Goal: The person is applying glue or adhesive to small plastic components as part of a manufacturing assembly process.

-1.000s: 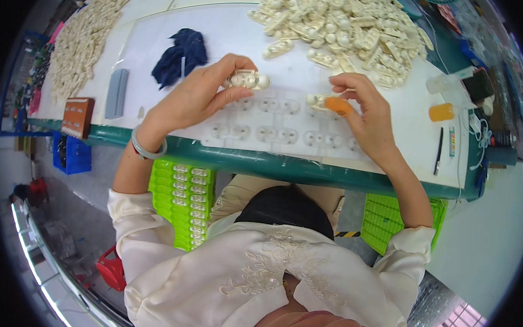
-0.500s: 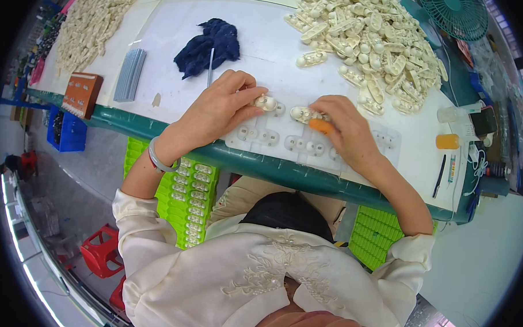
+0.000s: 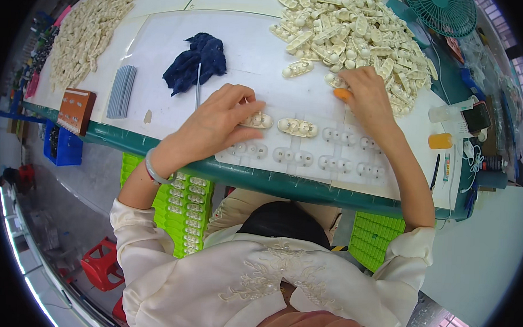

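Observation:
My left hand (image 3: 223, 119) is over the clear tray (image 3: 273, 171), thumb and forefinger apart on either side of a cream oval shell part (image 3: 259, 120) in the back row. A second oval shell part (image 3: 297, 127) sits beside it, with small round fittings inside. My right hand (image 3: 367, 101) is farther off at the near edge of the shell-part pile (image 3: 358, 34), its fingers closed about another shell part (image 3: 334, 81). An orange cover-like thing (image 3: 343, 95) shows at its thumb. Other tray hollows hold small metallic-looking bits.
A dark blue cloth (image 3: 199, 60), a thin grey rod (image 3: 198, 83) and bundled grey-blue strips (image 3: 121, 92) lie left. A brown block (image 3: 76, 110) stands by the table's green edge. Another pale pile (image 3: 90, 33) is far left. Right are an orange-yellow jar (image 3: 440, 141) and a green fan (image 3: 442, 14).
My right hand has moved from the tray to the pile, leaving a shell part in the tray. My left hand has lowered its part into the tray and spread its fingers.

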`<state>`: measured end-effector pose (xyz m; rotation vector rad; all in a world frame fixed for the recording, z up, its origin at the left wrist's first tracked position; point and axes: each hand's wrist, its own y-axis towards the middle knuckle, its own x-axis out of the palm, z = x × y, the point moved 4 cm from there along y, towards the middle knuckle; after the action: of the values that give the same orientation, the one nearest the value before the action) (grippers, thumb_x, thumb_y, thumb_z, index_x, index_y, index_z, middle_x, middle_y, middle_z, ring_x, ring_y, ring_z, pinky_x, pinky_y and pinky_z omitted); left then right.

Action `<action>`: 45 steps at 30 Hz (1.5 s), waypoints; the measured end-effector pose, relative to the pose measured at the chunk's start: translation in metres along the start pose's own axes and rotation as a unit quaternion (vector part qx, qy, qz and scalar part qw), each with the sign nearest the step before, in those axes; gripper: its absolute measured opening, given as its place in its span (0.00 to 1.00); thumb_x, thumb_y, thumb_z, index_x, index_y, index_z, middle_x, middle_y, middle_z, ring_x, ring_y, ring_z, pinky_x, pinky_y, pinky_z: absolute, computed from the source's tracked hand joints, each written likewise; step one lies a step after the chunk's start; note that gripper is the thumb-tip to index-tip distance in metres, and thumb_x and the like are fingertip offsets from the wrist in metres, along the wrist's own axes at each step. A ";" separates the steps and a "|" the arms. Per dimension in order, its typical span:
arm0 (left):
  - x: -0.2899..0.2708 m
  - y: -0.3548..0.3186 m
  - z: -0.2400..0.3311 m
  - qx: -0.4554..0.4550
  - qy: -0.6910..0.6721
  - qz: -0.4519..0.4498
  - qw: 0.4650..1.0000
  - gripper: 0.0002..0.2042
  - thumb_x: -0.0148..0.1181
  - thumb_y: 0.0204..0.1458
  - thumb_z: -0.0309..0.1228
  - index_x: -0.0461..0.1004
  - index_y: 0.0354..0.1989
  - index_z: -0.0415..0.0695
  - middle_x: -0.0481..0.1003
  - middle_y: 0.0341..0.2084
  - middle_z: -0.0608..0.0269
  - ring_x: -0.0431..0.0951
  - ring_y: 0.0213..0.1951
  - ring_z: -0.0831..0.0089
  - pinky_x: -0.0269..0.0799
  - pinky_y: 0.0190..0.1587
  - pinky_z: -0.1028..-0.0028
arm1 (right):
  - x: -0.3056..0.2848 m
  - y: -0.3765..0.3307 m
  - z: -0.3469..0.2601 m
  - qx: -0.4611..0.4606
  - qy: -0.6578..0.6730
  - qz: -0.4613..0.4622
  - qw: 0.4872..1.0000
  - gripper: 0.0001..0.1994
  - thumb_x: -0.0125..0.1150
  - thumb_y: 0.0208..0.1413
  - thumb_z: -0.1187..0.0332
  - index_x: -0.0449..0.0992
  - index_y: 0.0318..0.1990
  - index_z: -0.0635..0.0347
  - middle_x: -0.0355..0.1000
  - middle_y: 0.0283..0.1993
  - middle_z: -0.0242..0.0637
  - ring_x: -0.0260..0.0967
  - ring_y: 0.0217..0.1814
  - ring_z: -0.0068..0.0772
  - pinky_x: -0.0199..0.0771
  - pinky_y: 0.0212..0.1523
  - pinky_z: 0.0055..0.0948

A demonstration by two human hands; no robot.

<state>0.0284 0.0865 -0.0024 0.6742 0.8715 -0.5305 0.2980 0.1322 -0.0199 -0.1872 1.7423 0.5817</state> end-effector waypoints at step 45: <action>0.065 0.157 0.032 0.310 0.125 -0.026 0.942 0.15 0.59 0.45 0.25 0.72 0.44 0.42 0.74 0.40 0.61 0.71 0.48 0.65 0.69 0.48 0.69 | -0.027 -0.065 0.039 0.114 0.280 -0.045 0.952 0.11 0.60 0.48 0.80 0.77 0.40 0.61 0.65 0.52 0.38 0.68 0.49 0.34 0.69 0.45 0.27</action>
<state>0.1848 0.1604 0.0077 1.3176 0.9650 -0.7912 0.3662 0.0902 -0.0186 -0.2875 2.3190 0.2648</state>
